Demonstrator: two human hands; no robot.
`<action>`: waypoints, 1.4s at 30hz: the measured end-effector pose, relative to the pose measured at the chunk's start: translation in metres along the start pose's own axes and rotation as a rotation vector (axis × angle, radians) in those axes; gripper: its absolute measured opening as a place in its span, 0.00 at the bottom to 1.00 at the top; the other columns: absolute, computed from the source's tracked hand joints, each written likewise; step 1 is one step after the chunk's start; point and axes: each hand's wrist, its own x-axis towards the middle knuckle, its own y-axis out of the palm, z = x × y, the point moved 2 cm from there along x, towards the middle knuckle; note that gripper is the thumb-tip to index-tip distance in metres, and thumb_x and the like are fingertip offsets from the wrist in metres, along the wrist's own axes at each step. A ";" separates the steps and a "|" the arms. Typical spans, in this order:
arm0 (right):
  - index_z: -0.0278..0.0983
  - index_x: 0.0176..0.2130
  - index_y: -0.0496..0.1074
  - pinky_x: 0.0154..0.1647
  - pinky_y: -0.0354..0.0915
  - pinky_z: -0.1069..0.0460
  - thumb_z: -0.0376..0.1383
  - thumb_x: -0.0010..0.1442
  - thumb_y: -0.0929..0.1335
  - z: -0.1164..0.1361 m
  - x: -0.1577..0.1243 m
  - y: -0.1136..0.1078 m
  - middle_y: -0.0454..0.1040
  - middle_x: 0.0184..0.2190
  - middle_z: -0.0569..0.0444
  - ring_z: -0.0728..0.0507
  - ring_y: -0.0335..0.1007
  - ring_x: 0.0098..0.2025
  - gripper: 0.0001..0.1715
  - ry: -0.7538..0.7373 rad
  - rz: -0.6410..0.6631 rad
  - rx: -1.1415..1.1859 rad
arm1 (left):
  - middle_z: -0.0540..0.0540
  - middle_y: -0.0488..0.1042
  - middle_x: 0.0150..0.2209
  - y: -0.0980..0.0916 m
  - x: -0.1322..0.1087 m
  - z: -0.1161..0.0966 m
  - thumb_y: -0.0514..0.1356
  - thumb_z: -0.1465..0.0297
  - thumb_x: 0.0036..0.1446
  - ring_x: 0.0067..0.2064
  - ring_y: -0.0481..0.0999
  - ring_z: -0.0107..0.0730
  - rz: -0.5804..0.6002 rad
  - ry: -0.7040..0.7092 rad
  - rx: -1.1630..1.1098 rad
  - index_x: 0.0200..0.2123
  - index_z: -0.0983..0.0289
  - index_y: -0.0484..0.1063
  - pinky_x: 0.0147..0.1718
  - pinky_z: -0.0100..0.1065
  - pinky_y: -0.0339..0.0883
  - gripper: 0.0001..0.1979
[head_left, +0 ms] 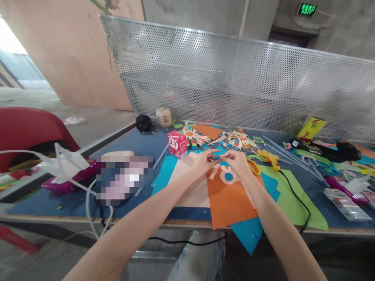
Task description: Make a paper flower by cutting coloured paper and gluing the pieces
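Note:
My left hand point(204, 162) and my right hand point(238, 162) meet over the middle of the table, fingers pinched together. Between their fingertips is a small blue piece point(217, 158), apparently paper or felt, mostly covered by the fingers. Just below them, a pale fringed flower point(228, 176) with a blue round centre lies on an orange sheet point(231, 203). A narrow pale strip point(215, 172) rests beside the flower, under my left hand. Close to my right wrist are a yellow ring-shaped handle point(254, 167) and a yellow glue gun point(268, 159) with a black cord.
A pink box point(177, 144) stands left of my hands. Paper scraps point(238, 139) lie heaped behind them, before a perforated metal screen point(205, 74). Green sheets point(299, 199) lie at right. White cables point(89, 195) and a magenta power strip point(70, 175) occupy the left.

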 end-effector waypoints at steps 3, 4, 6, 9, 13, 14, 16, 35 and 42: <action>0.37 0.27 0.74 0.30 0.63 0.53 0.35 0.46 0.68 0.005 -0.001 0.002 0.75 0.27 0.54 0.46 0.70 0.30 0.05 -0.029 -0.007 -0.079 | 0.45 0.64 0.19 -0.002 0.001 0.000 0.65 0.68 0.41 0.23 0.65 0.24 -0.013 -0.038 -0.035 0.43 0.67 0.69 0.23 0.26 0.60 0.22; 0.36 0.28 0.73 0.29 0.63 0.53 0.35 0.45 0.68 0.006 -0.001 0.002 0.75 0.27 0.54 0.46 0.70 0.31 0.06 -0.037 -0.004 -0.105 | 0.45 0.63 0.18 -0.002 0.002 0.001 0.65 0.68 0.41 0.22 0.65 0.24 -0.017 -0.038 -0.048 0.43 0.67 0.69 0.22 0.26 0.59 0.23; 0.36 0.27 0.73 0.30 0.63 0.54 0.35 0.45 0.68 0.006 -0.001 0.003 0.75 0.27 0.54 0.46 0.69 0.31 0.06 -0.047 -0.003 -0.137 | 0.45 0.64 0.19 -0.002 0.003 0.003 0.65 0.69 0.41 0.23 0.65 0.24 -0.027 -0.020 -0.079 0.44 0.66 0.68 0.23 0.26 0.59 0.24; 0.37 0.26 0.73 0.31 0.63 0.53 0.35 0.46 0.68 0.000 0.000 0.001 0.74 0.25 0.55 0.47 0.69 0.29 0.04 -0.060 -0.023 -0.160 | 0.45 0.64 0.20 0.000 0.004 0.004 0.65 0.69 0.40 0.24 0.66 0.24 -0.026 0.013 -0.102 0.44 0.65 0.68 0.24 0.26 0.60 0.24; 0.38 0.27 0.75 0.28 0.61 0.54 0.35 0.47 0.68 -0.007 0.000 -0.002 0.74 0.25 0.55 0.47 0.67 0.28 0.05 -0.113 -0.098 -0.218 | 0.45 0.64 0.19 0.001 0.003 0.001 0.65 0.67 0.41 0.23 0.66 0.24 -0.024 0.020 -0.094 0.46 0.65 0.68 0.22 0.26 0.59 0.25; 0.38 0.27 0.75 0.28 0.61 0.54 0.35 0.47 0.68 -0.008 0.000 -0.002 0.74 0.25 0.55 0.47 0.67 0.28 0.05 -0.118 -0.115 -0.218 | 0.45 0.65 0.19 0.001 0.002 0.000 0.65 0.67 0.41 0.23 0.67 0.25 -0.027 0.013 -0.087 0.46 0.65 0.68 0.22 0.26 0.59 0.25; 0.38 0.26 0.75 0.29 0.62 0.54 0.35 0.47 0.68 -0.007 0.000 -0.003 0.75 0.25 0.55 0.47 0.68 0.29 0.05 -0.102 -0.140 -0.172 | 0.46 0.67 0.19 0.000 0.002 -0.001 0.65 0.66 0.41 0.24 0.69 0.27 -0.025 -0.010 -0.062 0.45 0.65 0.68 0.22 0.27 0.60 0.24; 0.36 0.27 0.74 0.37 0.67 0.51 0.37 0.47 0.67 0.003 0.000 -0.013 0.77 0.28 0.52 0.44 0.73 0.33 0.07 -0.029 -0.136 -0.169 | 0.55 0.76 0.30 0.000 0.005 0.008 0.60 0.69 0.45 0.34 0.74 0.34 -0.068 0.024 0.101 0.31 0.64 0.73 0.34 0.33 0.68 0.08; 0.34 0.41 0.71 0.46 0.62 0.50 0.37 0.55 0.63 0.000 0.001 -0.031 0.73 0.42 0.45 0.42 0.69 0.45 0.14 0.108 -0.119 -0.755 | 0.52 0.75 0.28 -0.006 0.005 0.001 0.61 0.69 0.43 0.31 0.74 0.32 -0.183 -0.134 -0.012 0.27 0.64 0.72 0.32 0.31 0.68 0.05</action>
